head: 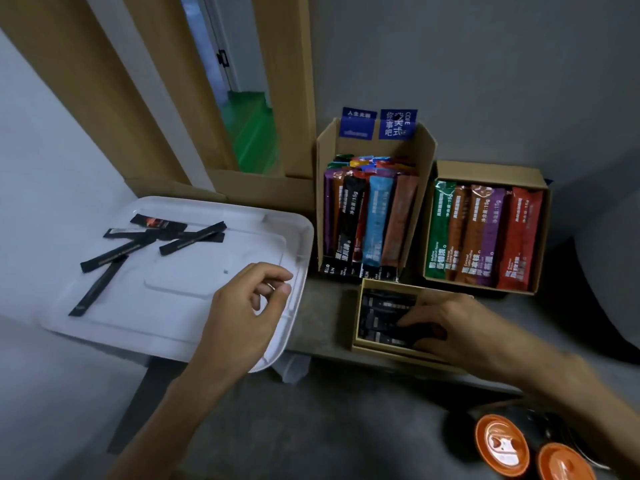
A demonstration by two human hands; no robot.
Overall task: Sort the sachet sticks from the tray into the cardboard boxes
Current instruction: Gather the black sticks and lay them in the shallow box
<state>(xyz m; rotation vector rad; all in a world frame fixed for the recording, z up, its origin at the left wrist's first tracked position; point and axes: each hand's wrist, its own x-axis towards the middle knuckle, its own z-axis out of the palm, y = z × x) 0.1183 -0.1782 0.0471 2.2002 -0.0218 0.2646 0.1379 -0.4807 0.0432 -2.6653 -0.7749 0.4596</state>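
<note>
Sticks (192,239) on tray (194,209), left of and behind left grip (242,306). Right grip (450,327) in small box (388,284); tall box (423,161) and flat box (488,173) behind it.

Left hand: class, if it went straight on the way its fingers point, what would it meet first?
Likely the right rim of the white tray, just ahead of the left hand; if it passes above that, the left wall of the tall cardboard box. Height is unclear.

The person's bare left hand (249,306) is hovering palm-down, its fingers loosely curled and the thumb tip nearing the index finger, holding nothing. The bare right hand (450,327) is reaching leftward, palm down, fingers fairly straight, thumb hidden underneath. Both bare forearms are stretching forward.
</note>
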